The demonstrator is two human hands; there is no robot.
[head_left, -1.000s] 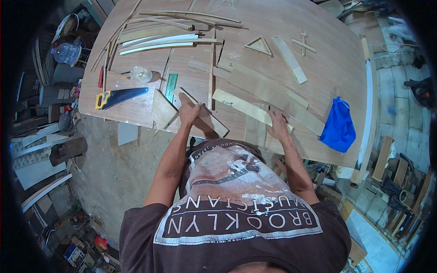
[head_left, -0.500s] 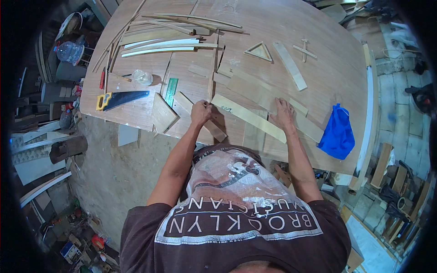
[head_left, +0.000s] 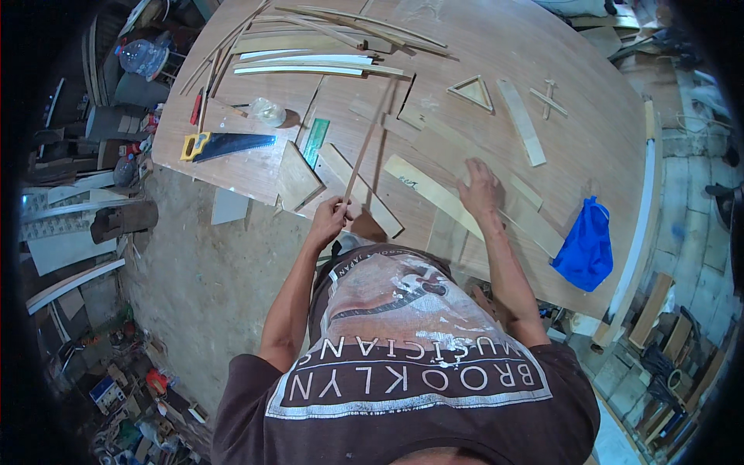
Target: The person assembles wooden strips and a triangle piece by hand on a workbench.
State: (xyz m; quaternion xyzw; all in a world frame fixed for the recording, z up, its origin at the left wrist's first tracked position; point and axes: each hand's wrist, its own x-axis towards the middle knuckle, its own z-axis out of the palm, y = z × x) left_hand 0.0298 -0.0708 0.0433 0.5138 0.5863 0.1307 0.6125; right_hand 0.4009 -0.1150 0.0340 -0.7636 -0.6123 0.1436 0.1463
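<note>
My left hand (head_left: pixel 332 218) grips the lower end of a long thin wood strip (head_left: pixel 364 149) near the table's front edge; the strip points away from me. Beside it lie a narrow board (head_left: pixel 376 209) and an angled wood piece (head_left: pixel 301 177). My right hand (head_left: pixel 479 184) has its fingers spread on thin, wide plywood pieces (head_left: pixel 446 147), just past a pale board with dark markings (head_left: pixel 434 198). A green ruler (head_left: pixel 316 138), a yellow-handled saw (head_left: pixel 232 147) and a clear jar (head_left: pixel 270 111) lie to the left.
The worktable (head_left: pixel 589 155) holds piled strips (head_left: pixel 302 68), a small wooden triangle (head_left: pixel 470 94), a cross of sticks (head_left: pixel 549 101) and a blue cloth bag (head_left: pixel 583 244). Clutter (head_left: pixel 116 395) lines the concrete floor (head_left: pixel 186 271) at both sides.
My left hand has left the narrow board, taken hold of the thin strip and drawn it toward me. My right hand has moved farther onto the plywood, and the view has shifted slightly.
</note>
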